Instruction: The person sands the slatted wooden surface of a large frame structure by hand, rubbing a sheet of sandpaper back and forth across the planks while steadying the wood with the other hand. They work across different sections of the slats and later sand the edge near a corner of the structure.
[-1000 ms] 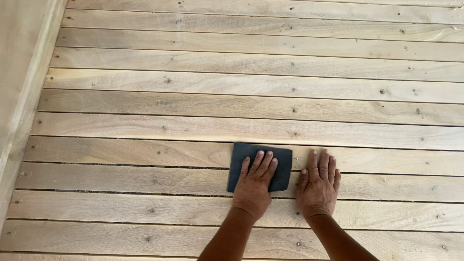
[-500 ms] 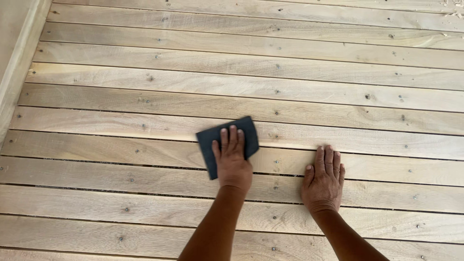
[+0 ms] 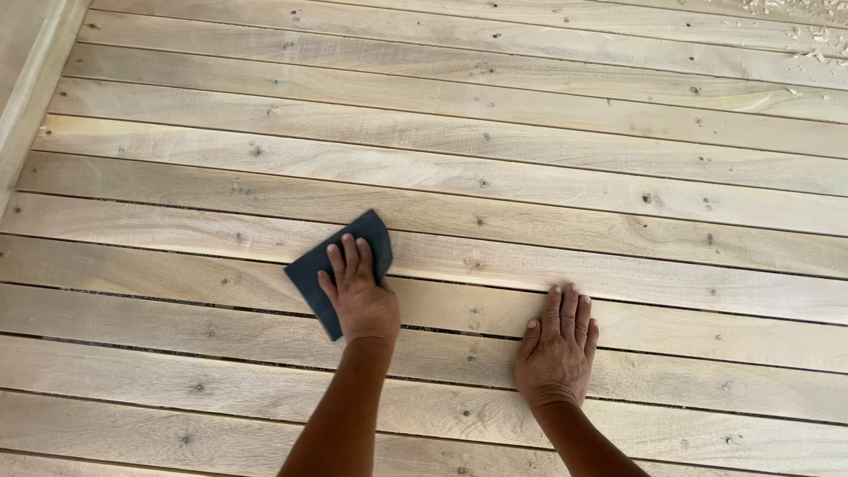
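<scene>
A dark blue-grey sheet of sandpaper (image 3: 318,269) lies flat on pale wooden planks (image 3: 495,141), turned at an angle. My left hand (image 3: 358,296) presses flat on the sheet, fingers together and pointing away from me, covering its near right part. My right hand (image 3: 558,349) rests palm down on the bare boards to the right, well apart from the sheet, with nothing under it.
The planks run left to right with narrow gaps and small nail heads. A raised wooden edge (image 3: 35,79) borders the floor at the left. Wood shavings (image 3: 799,26) lie scattered at the top right corner.
My left hand has slid the sandpaper to the left across the boards, and the sheet has rotated. My right hand has stayed planted on the wood.
</scene>
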`<move>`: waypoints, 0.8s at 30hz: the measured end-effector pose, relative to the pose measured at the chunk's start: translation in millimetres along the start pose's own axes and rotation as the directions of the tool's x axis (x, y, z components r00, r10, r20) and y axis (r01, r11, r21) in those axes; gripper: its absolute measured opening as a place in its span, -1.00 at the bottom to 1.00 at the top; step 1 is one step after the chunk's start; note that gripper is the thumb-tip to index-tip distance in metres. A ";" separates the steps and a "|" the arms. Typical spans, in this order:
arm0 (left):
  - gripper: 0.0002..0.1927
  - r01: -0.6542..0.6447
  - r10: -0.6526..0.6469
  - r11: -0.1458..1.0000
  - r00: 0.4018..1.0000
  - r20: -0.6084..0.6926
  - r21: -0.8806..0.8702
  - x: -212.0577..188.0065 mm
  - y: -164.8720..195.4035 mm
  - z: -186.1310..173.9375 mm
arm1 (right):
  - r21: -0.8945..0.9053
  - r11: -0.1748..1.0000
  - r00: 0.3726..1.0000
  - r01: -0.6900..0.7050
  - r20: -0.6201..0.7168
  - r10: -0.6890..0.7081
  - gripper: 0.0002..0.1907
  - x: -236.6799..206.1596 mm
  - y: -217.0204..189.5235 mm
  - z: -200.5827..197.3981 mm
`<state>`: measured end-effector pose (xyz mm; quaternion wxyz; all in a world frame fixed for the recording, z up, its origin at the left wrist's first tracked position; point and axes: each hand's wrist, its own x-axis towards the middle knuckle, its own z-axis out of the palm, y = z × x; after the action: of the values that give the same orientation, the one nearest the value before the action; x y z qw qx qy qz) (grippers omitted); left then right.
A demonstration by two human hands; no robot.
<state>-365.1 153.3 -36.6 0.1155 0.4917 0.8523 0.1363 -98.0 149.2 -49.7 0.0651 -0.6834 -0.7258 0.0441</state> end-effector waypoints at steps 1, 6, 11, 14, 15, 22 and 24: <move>-0.28 0.002 -0.002 1.000 1.000 0.030 -0.021 -4.6 25.6 7.0 | 0.000 1.000 1.000 0.005 -0.006 -0.005 -0.33 -0.1 0.2 0.9; -0.29 -0.377 0.394 0.919 0.874 0.282 -0.115 -45.1 151.5 47.7 | -0.052 0.995 0.989 0.085 -0.119 -0.090 -0.22 -0.2 2.7 3.1; -0.32 -0.555 0.552 0.829 0.791 0.264 -0.071 -31.4 121.9 53.6 | 0.001 1.000 1.000 0.001 0.010 -0.001 -0.33 -2.6 1.5 1.4; -0.30 -0.352 0.346 0.935 0.934 0.087 0.054 -0.4 40.5 25.9 | 0.008 1.000 1.000 -0.007 0.015 0.007 -0.34 -4.0 -2.0 -1.9; -0.23 -0.249 0.247 0.965 0.969 0.028 0.081 9.0 13.2 15.0 | 0.005 1.000 1.000 -0.002 0.012 0.002 -0.34 -4.7 -3.2 -3.2; -0.24 -0.066 0.064 0.994 0.998 0.027 0.088 32.8 66.9 33.0 | 0.002 1.000 1.000 0.000 0.000 0.000 -0.33 -3.6 -8.7 -9.1; -0.25 -0.279 0.255 0.956 0.942 0.217 0.089 6.9 128.3 47.6 | 0.002 1.000 1.000 -0.003 0.014 0.003 -0.31 -3.5 -9.0 -10.0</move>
<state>-249.3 226.4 -37.3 0.1529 0.6202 0.7678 0.0492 -105.2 144.9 -38.5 0.0607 -0.6840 -0.7253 0.0497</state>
